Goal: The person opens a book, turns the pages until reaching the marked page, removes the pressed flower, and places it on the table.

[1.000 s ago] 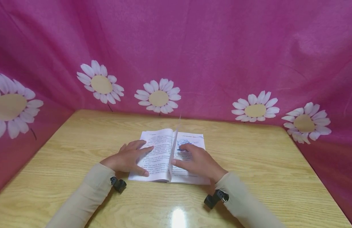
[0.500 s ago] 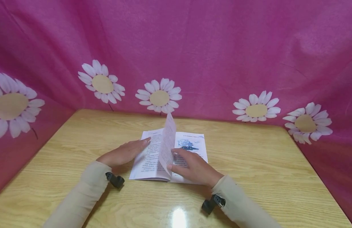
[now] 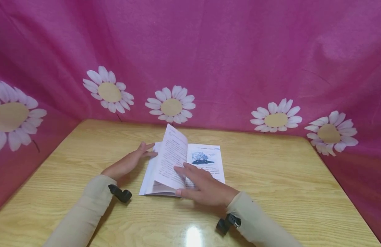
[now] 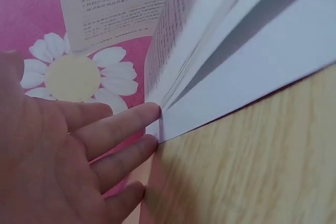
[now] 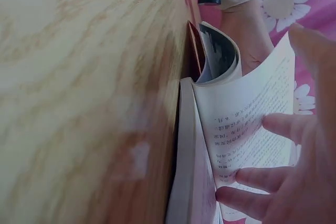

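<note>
An open book (image 3: 205,159) lies on the table, with a blue picture and print on its right-hand page. One printed page (image 3: 173,154) stands raised, leaning over the left half. My right hand (image 3: 205,187) has its fingers extended against that page; in the right wrist view the fingertips (image 5: 252,203) touch the print. My left hand (image 3: 128,163) is at the book's left edge, fingers straight. In the left wrist view its fingertips (image 4: 149,111) touch the edge of the pages, which fan apart there.
The book rests on a light wooden table (image 3: 270,178). Behind and at the sides hangs a pink cloth (image 3: 221,68) printed with white daisies (image 3: 171,107). A dark wrist camera (image 3: 120,195) is strapped to my left wrist, another (image 3: 227,223) to my right.
The raised page has swung from upright at the middle over to the left. My right hand has followed it left. My left hand has drawn back to the book's left edge.
</note>
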Motion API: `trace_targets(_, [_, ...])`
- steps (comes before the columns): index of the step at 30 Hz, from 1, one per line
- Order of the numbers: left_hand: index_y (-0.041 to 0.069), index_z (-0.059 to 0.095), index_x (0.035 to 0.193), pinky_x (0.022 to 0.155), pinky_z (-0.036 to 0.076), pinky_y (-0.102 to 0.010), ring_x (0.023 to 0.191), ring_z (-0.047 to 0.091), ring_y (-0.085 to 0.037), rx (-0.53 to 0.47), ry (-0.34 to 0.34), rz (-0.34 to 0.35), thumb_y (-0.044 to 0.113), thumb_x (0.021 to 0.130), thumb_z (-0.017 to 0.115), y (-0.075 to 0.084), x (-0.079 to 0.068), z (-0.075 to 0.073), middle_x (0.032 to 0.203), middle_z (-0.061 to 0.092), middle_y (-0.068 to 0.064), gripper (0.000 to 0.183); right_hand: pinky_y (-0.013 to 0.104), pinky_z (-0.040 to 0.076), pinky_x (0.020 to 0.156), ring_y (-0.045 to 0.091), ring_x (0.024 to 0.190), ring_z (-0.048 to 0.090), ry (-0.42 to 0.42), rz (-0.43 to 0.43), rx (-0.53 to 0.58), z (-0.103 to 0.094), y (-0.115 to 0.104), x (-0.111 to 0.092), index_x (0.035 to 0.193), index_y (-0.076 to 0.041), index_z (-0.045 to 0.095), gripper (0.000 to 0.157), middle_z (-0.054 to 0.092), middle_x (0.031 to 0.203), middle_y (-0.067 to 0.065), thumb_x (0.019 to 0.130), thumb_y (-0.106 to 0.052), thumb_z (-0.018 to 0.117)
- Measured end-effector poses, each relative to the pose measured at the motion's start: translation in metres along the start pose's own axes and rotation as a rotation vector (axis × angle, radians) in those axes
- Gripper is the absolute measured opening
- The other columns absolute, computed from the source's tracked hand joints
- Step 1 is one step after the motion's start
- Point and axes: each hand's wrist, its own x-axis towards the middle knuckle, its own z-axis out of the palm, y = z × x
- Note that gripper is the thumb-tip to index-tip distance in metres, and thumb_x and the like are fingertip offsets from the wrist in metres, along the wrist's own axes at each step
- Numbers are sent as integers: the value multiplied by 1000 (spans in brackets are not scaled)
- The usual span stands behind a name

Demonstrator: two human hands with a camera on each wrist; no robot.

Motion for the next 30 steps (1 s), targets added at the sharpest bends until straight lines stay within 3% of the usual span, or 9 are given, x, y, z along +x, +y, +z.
trace_targets(3, [15,38,149,111,-6,-61,148,0,-27,-31,20,20,67,95,2,-2,1,-1,149,42,-4,83,62,19,110,32,145,17,-23,26,-32,2,-2,-1,150,-48,20,71,12,161,2,88,-70,47])
trace_targets(9, [11,24,153,114,8,-58,136,39,-34,-95,93,85,58,101,7,-2,2,0,147,42,-20,72,58,9,114,25,147,11,-29,17,-100,6,-3,-1,150,-48,19,72,7,162,3,87,-73,43])
trace_targets(15, [19,22,154,114,14,-58,137,37,-33,-58,152,49,58,101,19,7,0,3,155,27,-16,66,59,7,114,22,147,9,-21,5,-137,9,-5,0,151,-45,22,73,7,162,5,87,-74,42])
trace_targets(19, [25,22,154,112,20,-58,140,31,-32,31,170,50,61,97,35,19,-3,6,158,23,-7,68,60,8,113,21,147,9,-16,9,-174,11,-6,1,151,-43,25,74,8,162,6,86,-77,38])
trace_targets(24, [26,26,152,108,27,-61,141,27,-32,235,157,148,56,88,61,32,-8,12,157,20,-6,79,63,8,112,23,147,11,-12,23,-200,13,-8,2,151,-43,25,75,8,162,7,85,-79,36])
trace_targets(28, [27,31,152,109,19,-65,145,14,-34,487,97,221,58,75,74,38,-12,20,161,15,-7,94,63,9,112,24,147,13,-12,20,-225,13,-10,2,151,-42,25,76,9,161,8,85,-79,35])
trace_targets(30, [27,33,151,109,13,-67,146,9,-35,569,52,236,60,71,76,40,-14,24,161,14,-7,96,62,9,112,24,147,12,-12,21,-231,13,-11,2,151,-41,25,77,9,162,8,85,-79,35])
